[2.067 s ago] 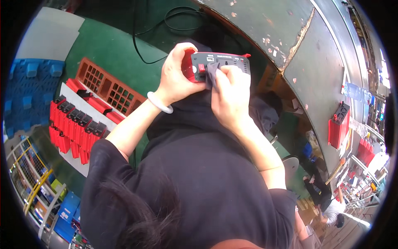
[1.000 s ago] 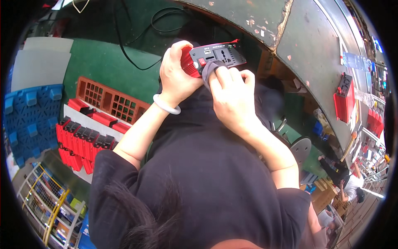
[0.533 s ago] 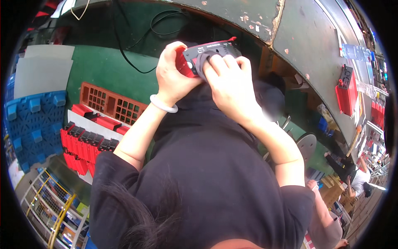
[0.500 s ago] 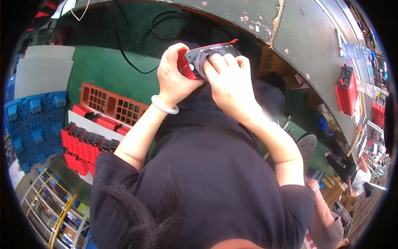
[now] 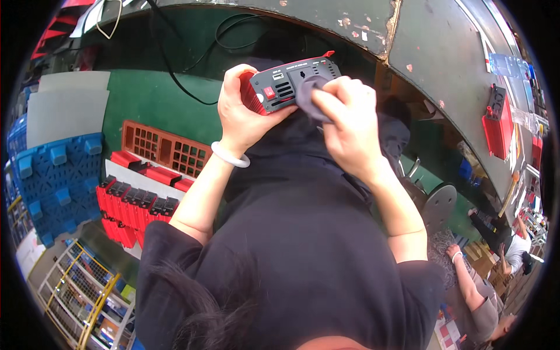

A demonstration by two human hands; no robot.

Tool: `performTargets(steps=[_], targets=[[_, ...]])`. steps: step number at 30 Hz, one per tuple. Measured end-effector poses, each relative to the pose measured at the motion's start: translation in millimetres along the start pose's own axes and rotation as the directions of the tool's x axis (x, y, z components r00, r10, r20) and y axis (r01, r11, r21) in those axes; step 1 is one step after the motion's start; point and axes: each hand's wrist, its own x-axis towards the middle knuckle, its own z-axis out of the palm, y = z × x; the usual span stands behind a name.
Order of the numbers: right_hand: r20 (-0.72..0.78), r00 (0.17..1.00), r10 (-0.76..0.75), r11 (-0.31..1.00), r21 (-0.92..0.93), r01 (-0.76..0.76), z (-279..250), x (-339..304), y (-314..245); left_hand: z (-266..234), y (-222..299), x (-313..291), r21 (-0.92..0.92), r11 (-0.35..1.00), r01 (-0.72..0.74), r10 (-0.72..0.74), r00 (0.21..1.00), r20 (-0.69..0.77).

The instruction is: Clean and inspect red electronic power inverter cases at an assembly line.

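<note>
My left hand (image 5: 238, 111) is closed around the left end of a power inverter (image 5: 279, 88), a red box with a black end panel facing up toward me. The panel carries a red rocker switch, vent slots, a USB port and a socket. My right hand (image 5: 354, 125) pinches a dark grey cloth (image 5: 313, 98) and presses it against the panel's right half. The cloth hides part of the socket and the lower right of the panel. A red tab sticks out at the inverter's far right corner.
Several red inverters (image 5: 131, 207) stand in rows at my left, beside a brown plastic crate (image 5: 166, 149) and a blue pallet (image 5: 58, 175). A green-grey workbench (image 5: 437, 70) runs ahead and right, bearing another red inverter (image 5: 497, 125) and a water bottle (image 5: 508, 66). Other people sit at right.
My right hand and the cloth have slid right across the panel, uncovering the switch, vents and socket. My left hand keeps its hold on the inverter.
</note>
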Motion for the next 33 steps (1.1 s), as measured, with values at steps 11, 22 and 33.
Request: performTargets(steps=[11, 22, 33], targets=[[0.14, 0.945, -0.297, 0.934, -0.164, 0.317, 6, 11, 18, -4, -6, -2, 0.016, 0.998, -0.062, 0.061, 0.997, 0.051], [0.174, 0.892, -0.418, 0.891, -0.112, 0.439, 4, 35, 38, -6, -12, 3, 0.005, 0.995, -0.096, 0.095, 0.99, 0.1], [0.198, 0.875, -0.442, 0.894, 0.008, 0.449, 12, 43, 39, -8, -13, 5, 0.021, 0.998, -0.058, 0.056, 0.994, 0.089]])
